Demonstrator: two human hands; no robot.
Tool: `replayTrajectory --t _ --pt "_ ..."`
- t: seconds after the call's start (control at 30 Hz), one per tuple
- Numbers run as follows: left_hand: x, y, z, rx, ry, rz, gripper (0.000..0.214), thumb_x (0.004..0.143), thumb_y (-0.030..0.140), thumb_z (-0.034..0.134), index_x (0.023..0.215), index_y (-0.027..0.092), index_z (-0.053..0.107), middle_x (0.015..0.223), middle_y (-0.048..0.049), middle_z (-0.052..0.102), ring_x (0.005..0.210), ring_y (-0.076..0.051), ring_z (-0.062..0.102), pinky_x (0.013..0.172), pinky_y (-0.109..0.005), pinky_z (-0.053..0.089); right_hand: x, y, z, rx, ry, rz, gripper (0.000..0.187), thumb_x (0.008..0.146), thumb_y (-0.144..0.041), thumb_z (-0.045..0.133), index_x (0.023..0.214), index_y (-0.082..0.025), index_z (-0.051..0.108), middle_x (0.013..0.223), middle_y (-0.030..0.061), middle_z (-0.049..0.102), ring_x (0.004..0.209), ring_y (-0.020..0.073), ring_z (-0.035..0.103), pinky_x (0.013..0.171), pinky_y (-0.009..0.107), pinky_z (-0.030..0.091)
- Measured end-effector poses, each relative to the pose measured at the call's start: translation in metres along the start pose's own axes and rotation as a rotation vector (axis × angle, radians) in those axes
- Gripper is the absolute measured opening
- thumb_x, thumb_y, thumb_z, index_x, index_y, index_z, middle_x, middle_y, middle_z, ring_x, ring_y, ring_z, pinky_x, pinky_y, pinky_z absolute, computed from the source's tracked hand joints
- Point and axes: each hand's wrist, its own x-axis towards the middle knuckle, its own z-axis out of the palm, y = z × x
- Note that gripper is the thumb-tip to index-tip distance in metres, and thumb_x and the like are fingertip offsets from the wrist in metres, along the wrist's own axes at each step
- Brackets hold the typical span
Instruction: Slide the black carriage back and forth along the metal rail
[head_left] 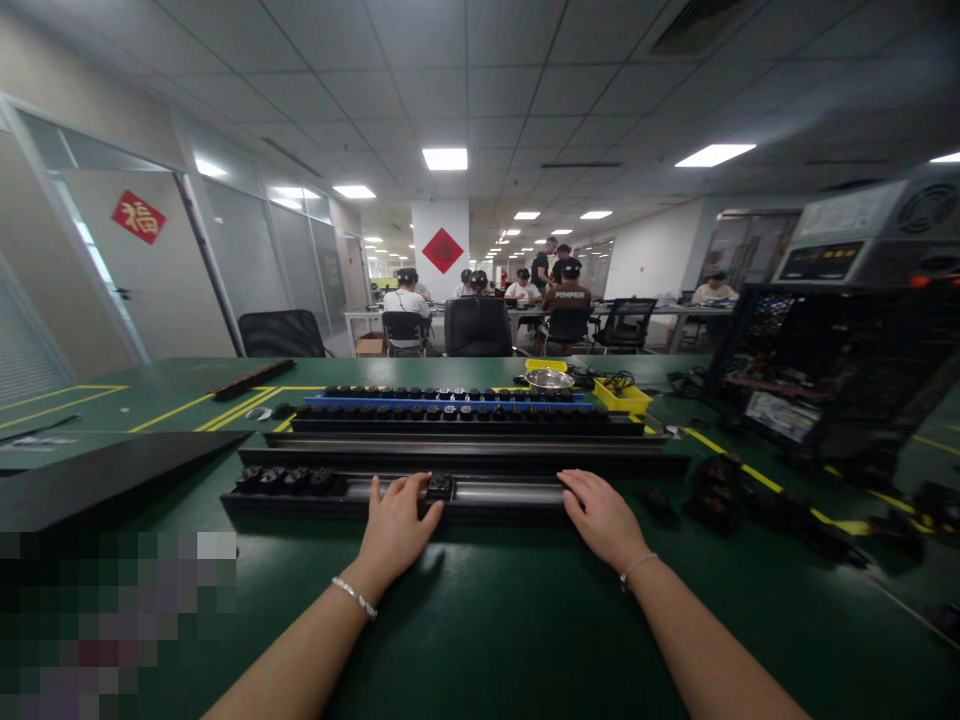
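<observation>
A green table [487,620] marked with yellow lines fills the foreground. On its right side stands an open computer case [787,350]. The front rail [510,494], long and black with a silvery channel, lies crosswise before the person, with a second rail [465,460] parallel just behind it. Farther back, rows of dark pieces [420,412] sit along another rail, near a blue strip [450,402].

The left hand [397,515] rests on the front rail left of its middle, fingers spread; whether its grip is closed on anything cannot be told. The right hand [604,510] touches the rail's right end with bent fingers, and its grip is likewise unclear. Beyond the rails are a yellow tray [626,402] and a metal bowl [550,379]. Four black blocks [300,481] sit at the front rail's left end; a single block [441,486] sits right beside the left hand's fingertips.
</observation>
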Motion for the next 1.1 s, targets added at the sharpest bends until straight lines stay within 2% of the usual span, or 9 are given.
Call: replayTrajectory --t 0.2,0.4,0.87,1.1 --pt "0.0007 0.0007 -0.0019 0.018 0.004 -0.027 0.031 0.082 0.036 0.049 0.109 0.025 0.059 0.116 -0.0069 0.062 0.117 -0.022 0.047 0.109 -0.054 0.009 -0.0003 -0.0016 -0.0009 -0.004 -0.002 0.005 0.039 0.084 -0.029 0.037 0.111 -0.019 0.063 0.117 0.0072 0.061 0.112 0.0215 0.051 0.100 0.041 0.038" --pt "0.0007 -0.0020 -0.0001 -0.015 -0.001 0.017 0.033 0.082 0.037 0.048 0.110 0.025 0.059 0.116 -0.0062 0.062 0.118 -0.023 0.047 0.109 -0.054 0.010 0.0001 -0.0022 -0.0022 -0.024 -0.025 0.009 0.040 0.085 -0.029 0.036 0.113 -0.016 0.062 0.119 0.0078 0.060 0.114 0.0216 0.050 0.101 0.040 0.037" --pt "-0.0026 -0.0005 0.0012 -0.033 -0.058 0.125 0.032 0.081 0.035 0.050 0.111 0.023 0.052 0.114 -0.0039 0.061 0.111 -0.021 0.052 0.109 -0.054 0.011 0.0003 -0.0036 -0.0028 -0.028 -0.021 0.008 0.040 0.085 -0.029 0.036 0.112 -0.016 0.062 0.117 0.0082 0.061 0.112 0.0214 0.051 0.100 0.041 0.038" --pt "-0.0051 0.0033 0.0017 -0.011 -0.085 0.184 0.037 0.081 0.038 0.050 0.117 0.026 0.049 0.117 -0.0037 0.060 0.116 -0.023 0.048 0.108 -0.056 0.010 0.0007 -0.0060 -0.0050 -0.040 -0.045 0.020 0.041 0.085 -0.029 0.035 0.113 -0.014 0.062 0.118 0.0093 0.060 0.113 0.0221 0.050 0.100 0.041 0.038"
